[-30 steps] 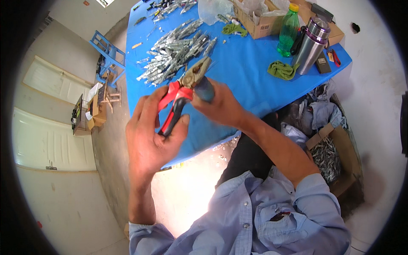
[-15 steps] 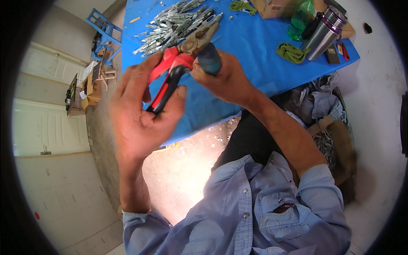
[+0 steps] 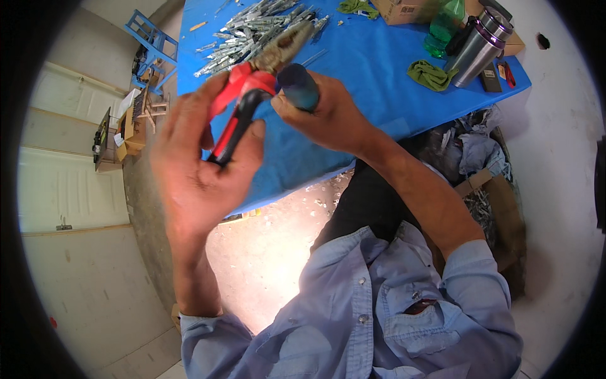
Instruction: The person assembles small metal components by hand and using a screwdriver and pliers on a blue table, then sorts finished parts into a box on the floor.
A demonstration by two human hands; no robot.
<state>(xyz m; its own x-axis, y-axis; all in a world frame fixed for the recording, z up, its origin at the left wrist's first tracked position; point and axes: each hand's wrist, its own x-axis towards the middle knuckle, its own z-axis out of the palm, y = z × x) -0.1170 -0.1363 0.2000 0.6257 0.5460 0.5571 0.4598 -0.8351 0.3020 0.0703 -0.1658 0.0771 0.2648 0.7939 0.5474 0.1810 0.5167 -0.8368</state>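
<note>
A pair of pliers point(image 3: 275, 55) with red and black handles is gripped in my left hand point(image 3: 205, 174), its fingers and thumb closed round the handles. The metal jaws point up and to the right. My right hand point(image 3: 341, 117) is wrapped round a dark blue-green object point(image 3: 299, 88) with a rounded, handle-like end; the rest of it is hidden in the fist. That rounded end lies close beside the pliers' pivot, but I cannot tell whether they touch. Beyond the jaws, a heap of thin silvery metal pieces point(image 3: 243, 39) is spread on the blue-covered table point(image 3: 372, 76).
On the table's right side are a green cloth point(image 3: 431, 74), a steel thermos point(image 3: 476, 54), a green bottle point(image 3: 440, 35) and a cardboard box point(image 3: 401, 11). Below the table's right edge stands an open carton point(image 3: 508, 221) with metal scraps. A blue chair point(image 3: 151, 50) is at the far left.
Both hands, with the pliers and the blue-green object, have shifted slightly left. The grips look unchanged. The whole view has also moved a little.
</note>
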